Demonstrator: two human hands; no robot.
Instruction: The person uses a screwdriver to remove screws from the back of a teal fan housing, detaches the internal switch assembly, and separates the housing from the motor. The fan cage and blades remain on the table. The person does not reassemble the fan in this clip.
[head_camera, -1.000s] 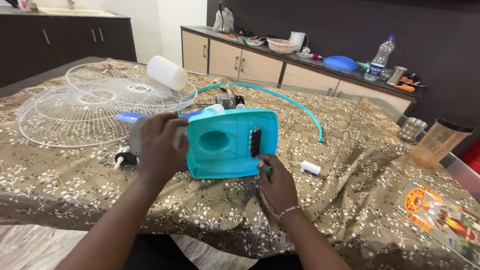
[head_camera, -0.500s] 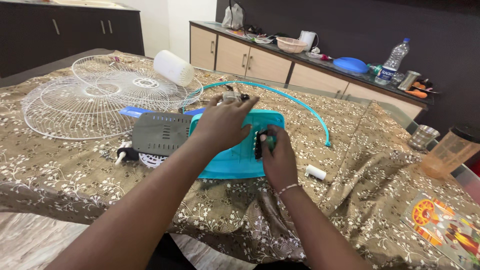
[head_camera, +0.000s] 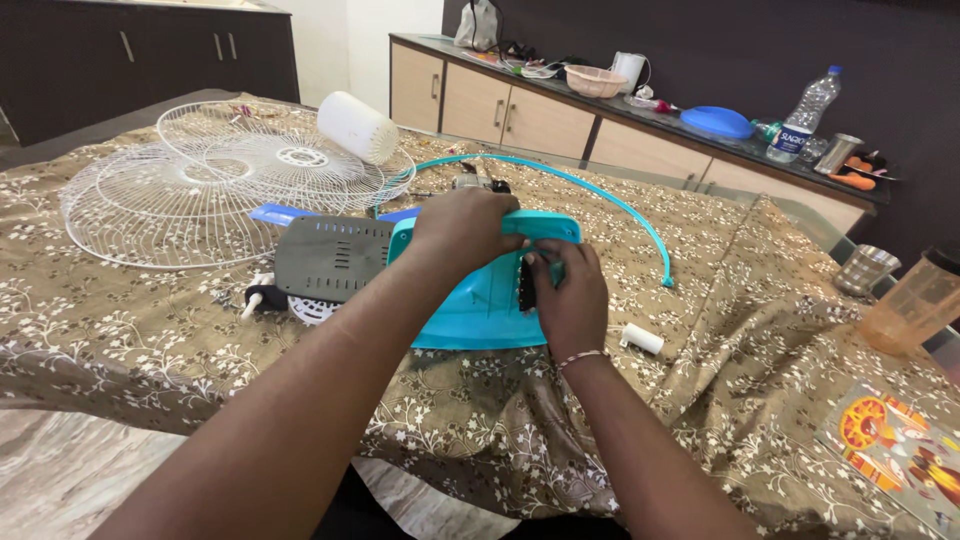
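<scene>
A teal plastic fan housing (head_camera: 465, 312) lies on the patterned cloth in the middle of the table. My left hand (head_camera: 462, 228) grips its far top edge, reaching across it. My right hand (head_camera: 572, 297) rests on the housing's right side, with thumb and fingertips pinched at the black switch strip (head_camera: 525, 287) set into it. Anything small inside that hand is hidden. A grey vented panel (head_camera: 333, 257) lies just left of the housing, over a white part and a black knob.
Two white wire fan grilles (head_camera: 170, 195) and a white cylinder (head_camera: 357, 127) lie at the far left, and a teal ring strip (head_camera: 610, 200) curves behind the housing. A small white piece (head_camera: 641, 339), a steel cup (head_camera: 866, 268), an orange jug (head_camera: 915, 300) and a booklet (head_camera: 895, 440) sit right.
My left hand left the grey panel and moved right to grip the housing's top edge. My right hand rose from the housing's lower edge to the black switch strip.
</scene>
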